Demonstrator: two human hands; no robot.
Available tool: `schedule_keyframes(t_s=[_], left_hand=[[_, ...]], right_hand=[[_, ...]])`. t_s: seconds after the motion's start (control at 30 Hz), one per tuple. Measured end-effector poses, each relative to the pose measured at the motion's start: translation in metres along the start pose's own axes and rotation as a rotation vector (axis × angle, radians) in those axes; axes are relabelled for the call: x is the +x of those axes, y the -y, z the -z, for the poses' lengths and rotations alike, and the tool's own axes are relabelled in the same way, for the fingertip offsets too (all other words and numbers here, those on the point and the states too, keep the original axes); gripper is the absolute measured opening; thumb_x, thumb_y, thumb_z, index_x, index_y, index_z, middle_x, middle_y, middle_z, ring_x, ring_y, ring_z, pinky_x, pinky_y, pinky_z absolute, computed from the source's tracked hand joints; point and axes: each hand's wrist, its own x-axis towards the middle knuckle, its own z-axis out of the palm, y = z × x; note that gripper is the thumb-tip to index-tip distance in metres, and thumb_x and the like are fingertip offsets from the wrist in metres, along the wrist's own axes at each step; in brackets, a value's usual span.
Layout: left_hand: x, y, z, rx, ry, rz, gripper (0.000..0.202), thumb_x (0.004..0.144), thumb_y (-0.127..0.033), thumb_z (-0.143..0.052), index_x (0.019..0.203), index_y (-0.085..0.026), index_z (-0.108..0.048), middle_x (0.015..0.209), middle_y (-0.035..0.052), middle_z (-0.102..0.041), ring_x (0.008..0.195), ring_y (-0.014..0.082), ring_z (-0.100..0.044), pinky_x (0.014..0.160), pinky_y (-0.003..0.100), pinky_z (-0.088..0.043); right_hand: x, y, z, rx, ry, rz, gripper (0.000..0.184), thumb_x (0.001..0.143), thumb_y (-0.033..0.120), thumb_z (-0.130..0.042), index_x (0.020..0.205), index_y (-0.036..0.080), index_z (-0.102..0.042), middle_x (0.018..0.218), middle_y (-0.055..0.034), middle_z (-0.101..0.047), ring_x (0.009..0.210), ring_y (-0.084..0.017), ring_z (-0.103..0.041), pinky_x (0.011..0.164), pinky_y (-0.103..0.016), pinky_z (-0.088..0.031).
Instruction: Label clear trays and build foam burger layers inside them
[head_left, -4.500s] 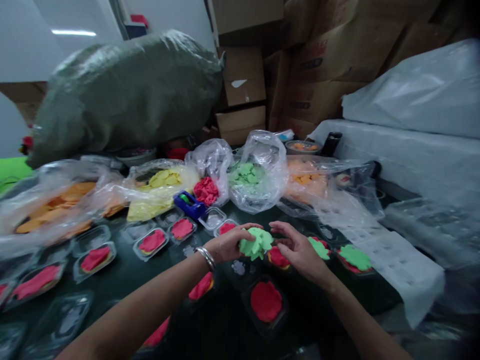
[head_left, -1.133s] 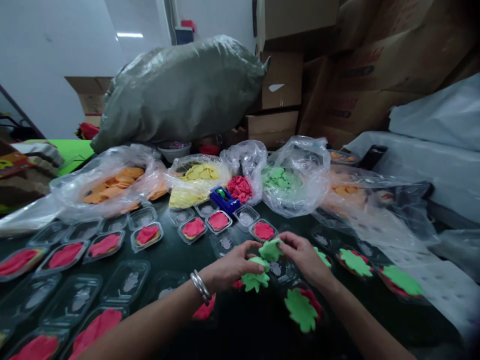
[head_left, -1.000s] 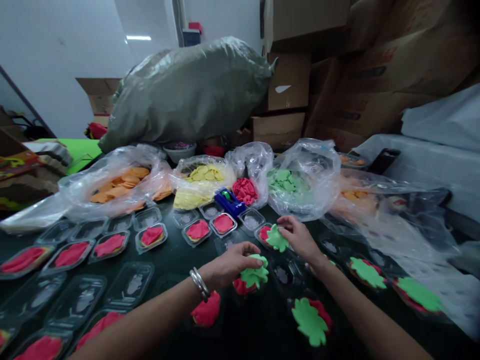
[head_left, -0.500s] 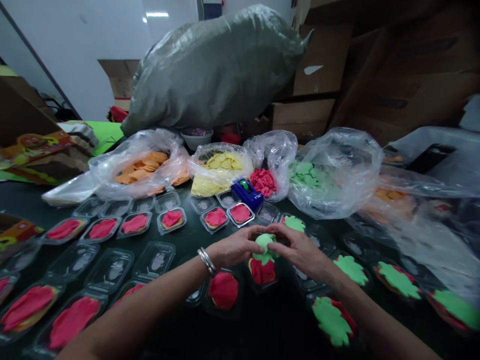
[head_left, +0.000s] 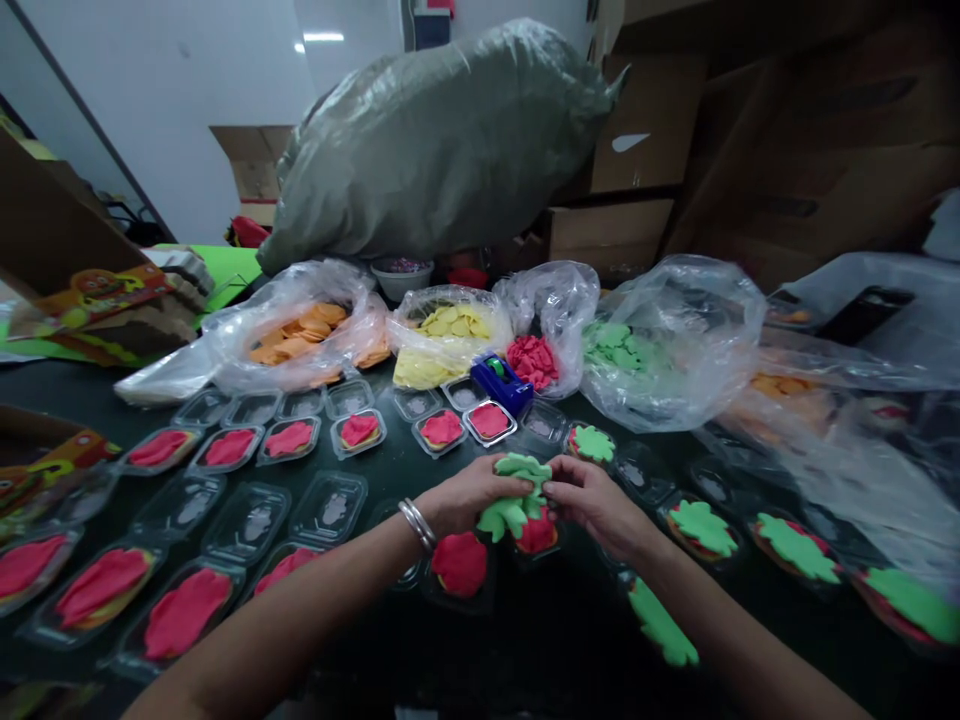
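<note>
My left hand (head_left: 466, 497), with silver bangles at its wrist, is closed on green leaf-shaped foam pieces (head_left: 504, 517), which look like more than one layer. The fingertips of my right hand (head_left: 600, 507) pinch the right edge of the same green pieces. Just beneath them, a clear plastic box holds a red foam piece (head_left: 537, 536), partly covered by the green. Another red foam piece (head_left: 459, 565) lies in a box below my left hand. To the right of my right hand, a green leaf-shaped piece (head_left: 703, 528) lies over red in its box.
Several open clear boxes with red pieces (head_left: 187, 612) spread across the left. Behind them stand bags of orange (head_left: 304, 333), yellow (head_left: 454, 322), red (head_left: 532, 362) and green pieces (head_left: 622, 346). A blue tape dispenser (head_left: 502, 383) sits among them. A large grey sack (head_left: 442, 150) and cardboard boxes (head_left: 645, 130) rise behind.
The green foam in my hands now hangs lower left and shows overlapping layers. My right fingers have shifted to its right edge. The whole view has swung slightly left.
</note>
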Motion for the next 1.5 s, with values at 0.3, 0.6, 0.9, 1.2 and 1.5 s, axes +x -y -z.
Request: schedule_keyframes(t_s=[0.3,0.6,0.9,1.2,1.5], left_hand=[[-0.004,-0.004,0.009,0.302,-0.125,-0.019,0.049,0.058,-0.033,-0.083,0.094,-0.014,-0.055,0.076,-0.0014,-0.061,0.062,0.0096,-0.055,0.059,0.021,-0.042],[-0.03,-0.011,0.036,0.059,-0.201,0.011,0.037,0.057,-0.03,-0.08,0.082,-0.014,-0.058,0.068,-0.0024,-0.059,0.057,0.0102,-0.055,0.056,0.023,-0.042],[-0.035,-0.006,0.039,0.006,-0.256,0.036,0.028,0.058,-0.014,-0.068,0.082,-0.016,-0.055,0.061,-0.0031,-0.057,0.049,0.0098,-0.054,0.047,0.02,-0.042],[-0.014,-0.003,0.03,0.018,-0.075,0.133,0.03,0.059,-0.016,-0.07,0.087,-0.015,-0.058,0.066,-0.0025,-0.059,0.054,0.0096,-0.055,0.055,0.022,-0.043],[-0.001,-0.021,0.027,-0.066,0.007,0.126,0.041,0.064,-0.025,-0.08,0.098,-0.016,-0.059,0.081,0.0012,-0.067,0.068,0.0132,-0.062,0.066,0.025,-0.046]], right_hand=[[0.008,-0.009,-0.001,0.121,-0.029,-0.064,0.033,0.068,0.046,-0.075,0.074,0.019,-0.058,0.064,0.0045,-0.056,0.057,-0.012,-0.054,0.053,-0.024,-0.046],[0.003,-0.003,0.026,-0.001,-0.234,0.07,0.039,0.062,0.046,-0.078,0.085,0.02,-0.061,0.07,0.0026,-0.06,0.06,-0.013,-0.054,0.054,-0.025,-0.045],[-0.017,-0.017,0.008,-0.469,-0.074,0.091,0.022,0.078,0.041,-0.058,0.081,0.02,-0.058,0.066,0.0019,-0.058,0.06,-0.015,-0.053,0.056,-0.027,-0.042],[-0.003,-0.025,-0.006,-1.027,-0.248,0.425,0.015,0.087,0.027,-0.053,0.098,0.02,-0.06,0.101,-0.0104,-0.064,0.093,-0.025,-0.057,0.082,-0.038,-0.046],[0.024,-0.009,-0.032,-0.531,-0.028,0.385,0.014,0.076,0.027,-0.062,0.088,0.021,-0.066,0.089,-0.002,-0.061,0.084,-0.019,-0.056,0.073,-0.029,-0.046]])
